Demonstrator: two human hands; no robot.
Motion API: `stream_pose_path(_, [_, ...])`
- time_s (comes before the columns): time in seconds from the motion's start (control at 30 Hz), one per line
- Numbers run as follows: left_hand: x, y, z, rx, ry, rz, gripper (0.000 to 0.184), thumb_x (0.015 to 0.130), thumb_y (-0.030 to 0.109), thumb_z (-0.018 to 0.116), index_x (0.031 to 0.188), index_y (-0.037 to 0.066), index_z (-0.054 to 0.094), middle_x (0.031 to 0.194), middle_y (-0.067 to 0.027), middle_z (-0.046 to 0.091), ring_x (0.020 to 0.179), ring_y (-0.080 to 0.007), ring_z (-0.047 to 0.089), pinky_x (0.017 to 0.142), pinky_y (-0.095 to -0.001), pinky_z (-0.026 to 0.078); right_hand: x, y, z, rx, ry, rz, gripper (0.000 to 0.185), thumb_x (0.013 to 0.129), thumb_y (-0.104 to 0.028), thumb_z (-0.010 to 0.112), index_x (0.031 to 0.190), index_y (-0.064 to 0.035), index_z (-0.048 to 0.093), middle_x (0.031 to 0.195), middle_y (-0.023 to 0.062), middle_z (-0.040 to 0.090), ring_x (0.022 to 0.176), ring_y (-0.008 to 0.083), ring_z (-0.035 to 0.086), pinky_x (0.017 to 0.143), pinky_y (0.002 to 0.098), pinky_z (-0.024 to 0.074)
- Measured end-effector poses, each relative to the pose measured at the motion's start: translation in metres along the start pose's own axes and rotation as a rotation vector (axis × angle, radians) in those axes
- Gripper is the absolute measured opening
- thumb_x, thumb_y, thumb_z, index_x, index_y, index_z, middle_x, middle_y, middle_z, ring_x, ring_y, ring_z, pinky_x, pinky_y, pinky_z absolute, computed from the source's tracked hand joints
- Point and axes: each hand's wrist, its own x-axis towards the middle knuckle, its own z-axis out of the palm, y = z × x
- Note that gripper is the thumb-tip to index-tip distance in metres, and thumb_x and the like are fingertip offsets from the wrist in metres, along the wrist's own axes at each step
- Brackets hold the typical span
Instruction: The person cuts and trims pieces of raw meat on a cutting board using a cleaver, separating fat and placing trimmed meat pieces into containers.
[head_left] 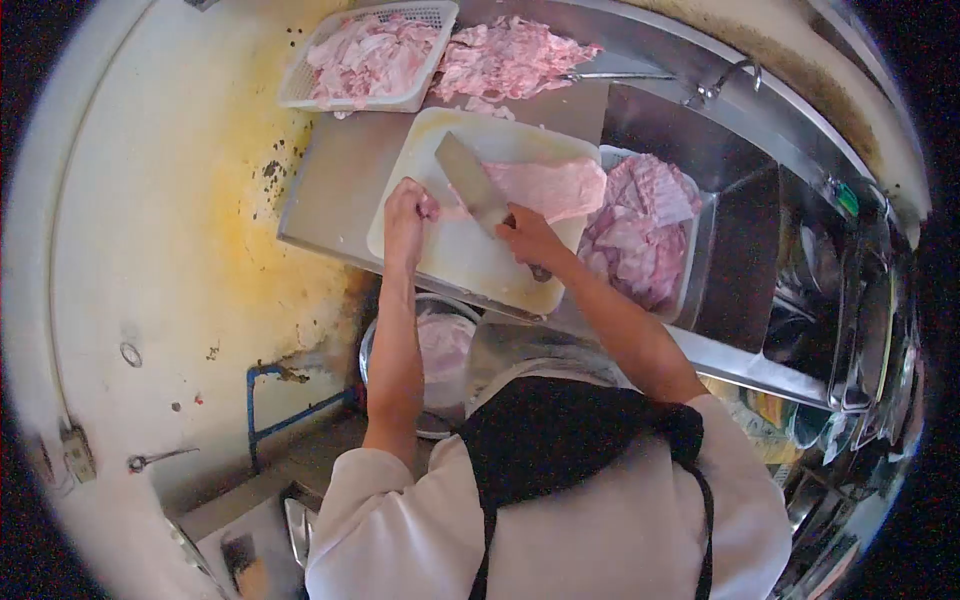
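Note:
My right hand (530, 240) grips the dark handle of a cleaver (462, 170), whose broad blade points up and to the left over a white cutting board (415, 160). A flat slab of pale pink meat (550, 187) lies on the board, partly hidden by the blade. At the board's left edge my left hand (406, 208) is closed, with a small pink piece of meat (430, 208) showing at its fingers. The blade is apart from my left hand.
Behind the board stand a white plastic basket (425, 88) of meat trimmings and a loose heap of trimmings (515, 58). To the right, a tub of meat (645, 225) sits in the metal sink, near a faucet (715, 88). A metal bowl (440, 350) holding meat is below the counter edge.

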Motion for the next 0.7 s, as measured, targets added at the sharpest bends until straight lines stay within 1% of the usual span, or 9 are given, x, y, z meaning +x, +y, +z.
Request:
stream_pose_path(0.07, [-0.002, 0.011, 0.003, 0.069, 0.026, 0.008, 0.017, 0.090, 0.012, 0.044, 0.074, 0.007, 0.043, 0.067, -0.0029, 0.043, 0.062, -0.0132, 0.044, 0.059, -0.0282, 0.038, -0.033, -0.015, -0.004, 0.074, -0.036, 0.109, 0.028, 0.087, -0.021, 0.061, 0.103, 0.0020, 0.057, 0.078, 0.0109, 0.061, 0.055, 0.0175, 0.058, 0.052, 0.0340, 0.0490])
stream_pose_path(0.13, [0.006, 0.016, -0.006, -0.019, 0.048, 0.096, 0.016, 0.091, 0.014, 0.045, 0.076, 0.008, 0.044, 0.066, -0.0023, 0.043, 0.062, -0.0135, 0.045, 0.061, -0.0278, 0.040, -0.078, 0.014, -0.009, -0.167, -0.018, -0.092, 0.029, 0.089, -0.024, 0.061, 0.101, 0.0020, 0.057, 0.079, 0.0110, 0.061, 0.056, 0.0188, 0.058, 0.054, 0.0354, 0.0491])
stream_pose_path(0.2, [0.008, 0.035, -0.011, -0.137, 0.054, 0.132, 0.016, 0.093, 0.016, 0.048, 0.079, 0.008, 0.047, 0.067, -0.0017, 0.044, 0.061, -0.0135, 0.046, 0.061, -0.0279, 0.041, -0.129, -0.001, -0.037, -0.156, -0.228, 0.196, 0.044, 0.088, -0.025, 0.060, 0.119, 0.0042, 0.053, 0.096, 0.0224, 0.065, 0.090, 0.0324, 0.065, 0.081, 0.0426, 0.0509])
stream_pose_path(0.27, [0.004, 0.096, 0.010, -0.199, -0.038, 0.160, 0.017, 0.095, 0.019, 0.055, 0.083, 0.009, 0.048, 0.068, -0.0003, 0.044, 0.063, -0.0134, 0.045, 0.061, -0.0282, 0.041, -0.168, 0.001, -0.063, -0.036, -0.302, 0.290, 0.045, 0.089, -0.027, 0.061, 0.121, 0.0036, 0.054, 0.101, 0.0238, 0.065, 0.095, 0.0338, 0.065, 0.085, 0.0436, 0.0499])
stream_pose_path(0.37, [0.005, 0.163, 0.053, -0.247, -0.160, 0.299, 0.013, 0.094, 0.019, 0.061, 0.093, 0.008, 0.053, 0.069, 0.0021, 0.040, 0.064, -0.0124, 0.043, 0.061, -0.0269, 0.039, -0.207, 0.017, -0.077, -0.181, -0.187, 0.213, 0.044, 0.089, -0.029, 0.064, 0.117, 0.0033, 0.056, 0.101, 0.0230, 0.065, 0.094, 0.0350, 0.064, 0.084, 0.0437, 0.0492])
stream_pose_path(0.43, [0.036, 0.175, 0.067, -0.362, -0.417, 0.370, 0.017, 0.095, 0.019, 0.059, 0.103, 0.004, 0.057, 0.073, -0.0004, 0.049, 0.068, -0.0125, 0.049, 0.067, -0.0290, 0.045, -0.219, 0.020, -0.080, -0.143, -0.155, 0.258, 0.044, 0.089, -0.029, 0.064, 0.117, 0.0030, 0.055, 0.101, 0.0227, 0.066, 0.094, 0.0358, 0.064, 0.084, 0.0429, 0.0489])
stream_pose_path(0.57, [0.169, 0.116, 0.109, -0.519, -0.554, 0.342, 0.033, 0.092, 0.020, 0.061, 0.118, 0.001, 0.059, 0.106, -0.0121, 0.066, 0.095, -0.0249, 0.062, 0.089, -0.0389, 0.049, -0.233, 0.062, -0.071, -0.110, 0.068, 0.261, 0.043, 0.091, -0.029, 0.064, 0.119, 0.0024, 0.055, 0.102, 0.0220, 0.067, 0.096, 0.0353, 0.064, 0.085, 0.0411, 0.0486])
stream_pose_path(0.6, [0.196, 0.074, 0.113, 0.108, -0.359, 0.442, 0.021, 0.092, 0.014, 0.057, 0.109, 0.001, 0.058, 0.099, -0.0127, 0.066, 0.089, -0.0243, 0.063, 0.080, -0.0390, 0.049, -0.234, 0.067, -0.069, -0.088, 0.113, 0.259, 0.043, 0.091, -0.028, 0.064, 0.120, 0.0022, 0.055, 0.103, 0.0220, 0.067, 0.097, 0.0349, 0.064, 0.086, 0.0408, 0.0486])
stream_pose_path(0.7, [0.151, -0.006, 0.121, 0.943, -0.236, 0.538, 0.015, 0.088, 0.015, 0.058, 0.091, 0.002, 0.065, 0.087, -0.0123, 0.069, 0.072, -0.0212, 0.067, 0.070, -0.0368, 0.052, -0.233, 0.046, -0.084, 0.007, 0.166, 0.260, 0.045, 0.091, -0.027, 0.065, 0.124, 0.0017, 0.054, 0.105, 0.0223, 0.067, 0.098, 0.0338, 0.065, 0.086, 0.0410, 0.0489])
